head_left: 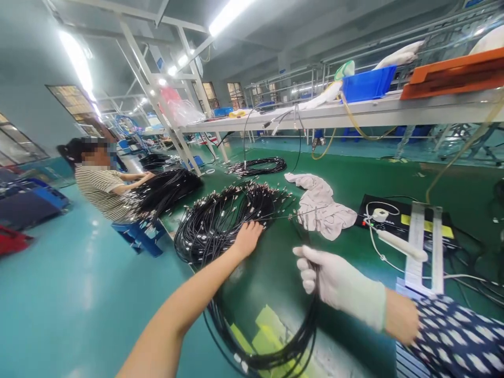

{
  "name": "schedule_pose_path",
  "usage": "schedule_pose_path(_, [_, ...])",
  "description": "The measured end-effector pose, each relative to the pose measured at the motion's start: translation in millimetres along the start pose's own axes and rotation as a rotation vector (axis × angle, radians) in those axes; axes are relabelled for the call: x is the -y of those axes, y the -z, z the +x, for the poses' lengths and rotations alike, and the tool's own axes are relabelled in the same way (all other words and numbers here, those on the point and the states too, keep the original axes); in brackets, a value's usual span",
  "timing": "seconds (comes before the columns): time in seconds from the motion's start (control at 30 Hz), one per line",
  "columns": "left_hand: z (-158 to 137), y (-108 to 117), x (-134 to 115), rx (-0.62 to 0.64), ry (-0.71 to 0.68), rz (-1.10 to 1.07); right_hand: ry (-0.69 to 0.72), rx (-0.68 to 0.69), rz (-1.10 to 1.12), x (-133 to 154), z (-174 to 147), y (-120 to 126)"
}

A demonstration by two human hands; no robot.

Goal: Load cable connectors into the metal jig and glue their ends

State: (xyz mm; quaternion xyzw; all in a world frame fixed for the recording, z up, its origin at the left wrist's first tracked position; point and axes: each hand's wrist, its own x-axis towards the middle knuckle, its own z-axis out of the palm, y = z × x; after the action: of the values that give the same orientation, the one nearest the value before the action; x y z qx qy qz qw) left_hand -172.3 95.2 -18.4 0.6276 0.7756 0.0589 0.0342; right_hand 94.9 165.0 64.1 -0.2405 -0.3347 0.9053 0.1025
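My bare left hand point(248, 237) lies at the right edge of a big pile of black cables point(205, 223) with metal ends. Its fingers are curled down on a black cable there, the fingertips partly hidden. A thin cable runs from beside that hand to the right. In a white glove, my right hand point(321, 273) is closed round a bundle of black cables point(271, 359). This bundle hangs in a wide loop toward me and passes beneath my left forearm. A crumpled white cloth point(325, 207) lies beyond the right hand.
A black box point(388, 220) with a white-handled tool point(401, 245) and a metal bracket point(415, 252) stand at the right. Yellow-green sheets point(268, 325) lie under the loop. Another cable coil point(263, 166) is farther back. A shelf point(275, 122) spans the bench; a seated person point(102, 189) handles cables at the left.
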Motion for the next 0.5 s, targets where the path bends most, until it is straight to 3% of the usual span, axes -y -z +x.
schedule_pose_path(0.07, [7.5, 9.3, -3.2, -0.041, 0.056, -0.007, -0.028, 0.048, 0.042, 6.7, -27.0, 1.8])
schedule_pose_path(0.17, [0.9, 23.0, -32.5, -0.039, 0.017, -0.071, 0.052, 0.124, 0.045, 20.7, -55.4, 4.5])
schedule_pose_path(0.23, [-17.5, 29.9, -62.6, 0.018, -0.088, -0.147, 0.076, 0.037, 0.046, 24.1, -63.9, 7.6])
schedule_pose_path(0.37, [-78.9, 32.2, -105.9, 0.150, -0.288, -0.438, -0.028, -0.237, 0.147, 13.7, -68.9, 13.4])
schedule_pose_path(0.43, [-113.4, 25.2, -107.0, 0.319, -0.205, -0.654, -0.053, -0.276, 0.205, 8.8, -72.3, 13.5])
schedule_pose_path(0.5, [-144.4, 16.6, -97.7, 0.696, -0.120, -0.868, -0.046, -0.267, 0.202, 9.4, -76.3, 10.5])
